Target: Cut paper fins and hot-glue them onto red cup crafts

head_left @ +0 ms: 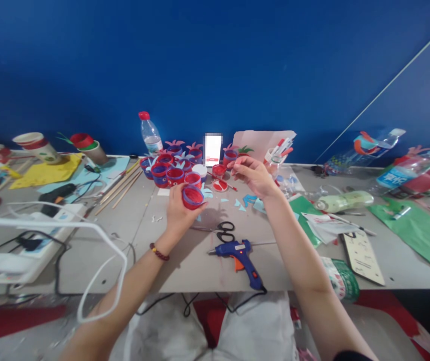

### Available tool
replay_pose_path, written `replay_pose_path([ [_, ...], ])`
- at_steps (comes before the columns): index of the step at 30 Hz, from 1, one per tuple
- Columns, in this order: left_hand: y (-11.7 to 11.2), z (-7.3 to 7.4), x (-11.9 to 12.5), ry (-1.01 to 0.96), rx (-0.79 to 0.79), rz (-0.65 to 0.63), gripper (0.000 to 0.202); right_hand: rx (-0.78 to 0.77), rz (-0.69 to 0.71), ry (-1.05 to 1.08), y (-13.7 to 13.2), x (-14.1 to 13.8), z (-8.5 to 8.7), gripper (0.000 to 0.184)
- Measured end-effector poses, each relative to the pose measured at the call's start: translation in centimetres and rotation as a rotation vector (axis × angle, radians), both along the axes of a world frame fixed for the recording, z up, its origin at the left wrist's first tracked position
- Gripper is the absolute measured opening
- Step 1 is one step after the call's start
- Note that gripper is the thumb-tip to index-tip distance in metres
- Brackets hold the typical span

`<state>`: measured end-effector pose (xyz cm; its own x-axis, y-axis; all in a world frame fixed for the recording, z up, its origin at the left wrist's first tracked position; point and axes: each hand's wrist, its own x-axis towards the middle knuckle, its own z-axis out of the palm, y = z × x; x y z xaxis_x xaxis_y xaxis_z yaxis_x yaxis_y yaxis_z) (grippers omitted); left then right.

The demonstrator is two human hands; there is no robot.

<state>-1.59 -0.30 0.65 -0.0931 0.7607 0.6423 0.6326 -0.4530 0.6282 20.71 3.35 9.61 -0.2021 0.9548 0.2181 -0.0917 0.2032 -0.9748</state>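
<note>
My left hand [178, 213] is wrapped round a small red cup with a blue band [192, 196], held just above the grey table [184, 260]. My right hand [251, 175] hovers further back with its fingers pinched together near a red lid [220, 185]; whatever is in the pinch is too small to make out. Behind the held cup stands a cluster of several similar red and blue cups [169, 173], some with paper fins.
A blue glue gun [239, 253] and black scissors [224, 230] lie close in front of me. A water bottle [150, 133], wooden sticks [120, 185], a power strip with white cable [45, 235], green paper sheets [418, 230] and paper cups [39, 146] crowd the table.
</note>
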Motion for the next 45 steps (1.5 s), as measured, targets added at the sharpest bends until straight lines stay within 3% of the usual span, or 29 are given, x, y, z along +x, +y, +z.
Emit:
replay_pose_path([
  [6, 0.0, -0.3, -0.2, -0.012, 0.052, -0.059, 0.063, -0.005, -0.027, 0.175, -0.5, 0.8, 1.0, 0.038],
  [11, 0.1, -0.5, -0.2, -0.055, 0.045, -0.111, 0.062, 0.025, -0.119, 0.116, -0.3, 1.7, 1.0, 0.037],
  [19, 0.3, -1.4, 0.3, -0.261, -0.193, -0.132, 0.066, -0.128, -0.114, 0.083, 0.6, 2.3, -0.1, 0.031],
  [25, 0.7, -1.8, 0.4, -0.447, -0.253, -0.091, 0.065, -0.171, -0.064, 0.032, 0.6, 1.6, -0.2, 0.029],
  [31, 0.4, -0.9, 0.7, -0.722, -0.503, -0.298, 0.071, -0.142, -0.037, -0.006, 1.0, 1.1, -0.6, 0.03],
  [40, 0.5, -1.0, 0.8, -0.781, -0.539, -0.322, 0.075, -0.132, -0.001, -0.043, 0.9, 0.8, -0.8, 0.029],
  [45, 0.4, -0.3, 0.8, -0.862, -0.594, -0.377, 0.056, -0.089, -0.046, -0.072, 0.8, 0.6, -0.9, 0.026],
])
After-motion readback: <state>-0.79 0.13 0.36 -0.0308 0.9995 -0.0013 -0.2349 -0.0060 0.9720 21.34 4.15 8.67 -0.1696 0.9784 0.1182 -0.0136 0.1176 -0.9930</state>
